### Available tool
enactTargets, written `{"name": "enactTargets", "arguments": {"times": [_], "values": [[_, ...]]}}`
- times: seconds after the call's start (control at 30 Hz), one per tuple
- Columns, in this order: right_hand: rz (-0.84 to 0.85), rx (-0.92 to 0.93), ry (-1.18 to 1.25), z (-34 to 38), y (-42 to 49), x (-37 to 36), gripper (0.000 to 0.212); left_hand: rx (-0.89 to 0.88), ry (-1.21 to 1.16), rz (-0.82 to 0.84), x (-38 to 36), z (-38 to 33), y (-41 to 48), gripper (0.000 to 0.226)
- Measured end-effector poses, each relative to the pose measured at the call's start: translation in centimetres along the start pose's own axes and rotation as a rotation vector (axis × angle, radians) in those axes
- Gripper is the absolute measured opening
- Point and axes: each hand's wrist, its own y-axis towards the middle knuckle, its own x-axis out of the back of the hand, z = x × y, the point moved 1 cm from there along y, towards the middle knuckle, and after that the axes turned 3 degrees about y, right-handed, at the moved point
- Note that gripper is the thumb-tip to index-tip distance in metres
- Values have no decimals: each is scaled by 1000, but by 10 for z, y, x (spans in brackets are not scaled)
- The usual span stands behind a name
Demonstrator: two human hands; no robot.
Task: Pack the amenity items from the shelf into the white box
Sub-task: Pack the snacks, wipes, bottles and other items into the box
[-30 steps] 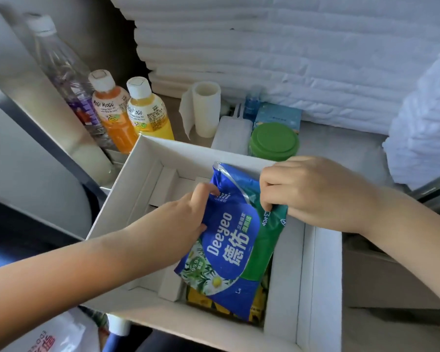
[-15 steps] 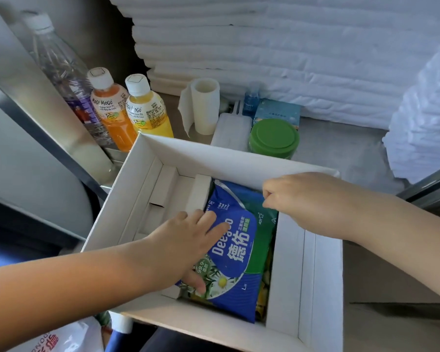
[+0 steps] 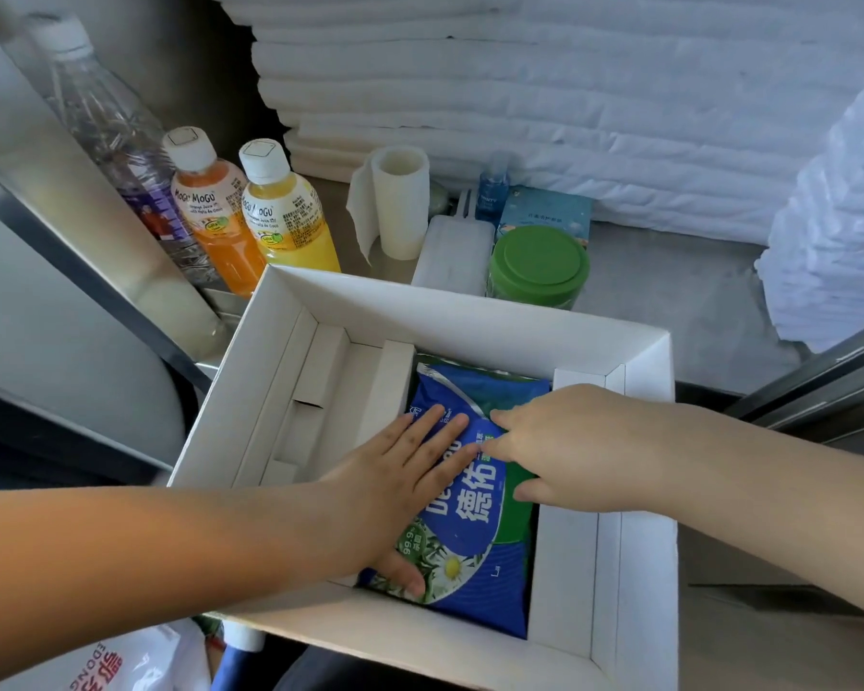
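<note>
Two hands are down in the box right now. The left hand (image 3: pixel 410 486) lies flat on the blue and green plastic wipes pack (image 3: pixel 470 536), fingers straight and a bit spread, palm pressing, gripping nothing. The right hand (image 3: pixel 564 451) comes in from the other side with its fingers stretched out and touching the pack's upper middle, thumb out below. It isn't holding anything either. Both forearms reach in low over the box walls, angled toward each other.

The pack lies flat in the right-hand compartment of the white cardboard box (image 3: pixel 470 311), which sits just in front of the steel shelf (image 3: pixel 694 301). Can't see if anything's under it.

Progress-wise I'd say early days. One item is in, and plenty waits on the shelf right behind the box:
- an orange juice bottle (image 3: pixel 215 216)
- a yellow juice bottle (image 3: pixel 285 211)
- a clear plastic water bottle (image 3: pixel 106 122)
- a white paper roll (image 3: pixel 400 207)
- a flat white plastic case (image 3: pixel 455 251)
- a green-lidded jar (image 3: pixel 537 261)
- a small blue bottle (image 3: pixel 492 187)
- a light blue carton (image 3: pixel 544 211)

Whether the stacked white towels (image 3: pixel 520 92) count, no idea.
</note>
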Motion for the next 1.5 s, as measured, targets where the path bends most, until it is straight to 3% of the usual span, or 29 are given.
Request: {"name": "enactTargets", "arguments": {"times": [0.27, 0.33, 0.47, 0.63, 0.93, 1.0, 1.2, 1.33, 1.5], "values": [[29, -23, -12, 4, 3, 0, 48, -19, 33, -24, -2, 1, -1, 122], [53, -41, -28, 1, -2, 5, 43, -98, 66, -92, 0, 3, -3, 116], [79, -109, -127, -11, -8, 11, 36, -411, 207, -280, 4, 1, -3, 79], [72, -113, -102, -12, -7, 9, 38, -511, 189, -297, 3, -4, 4, 67], [196, -175, -74, -10, 1, 9, 50, -475, 61, -256, 0, -7, 5, 69], [202, -174, -73, -10, -1, 11, 48, -398, 27, -230, 2, -3, 6, 82], [211, -181, -84, -11, -9, 15, 43, 53, 46, -137, 7, 23, 12, 119], [260, -174, -134, -10, -3, 10, 44, 99, 50, -67, 15, 25, 22, 134], [311, -165, -175, -13, 2, 5, 49, 105, 76, -35, 18, 23, 27, 137]]}}
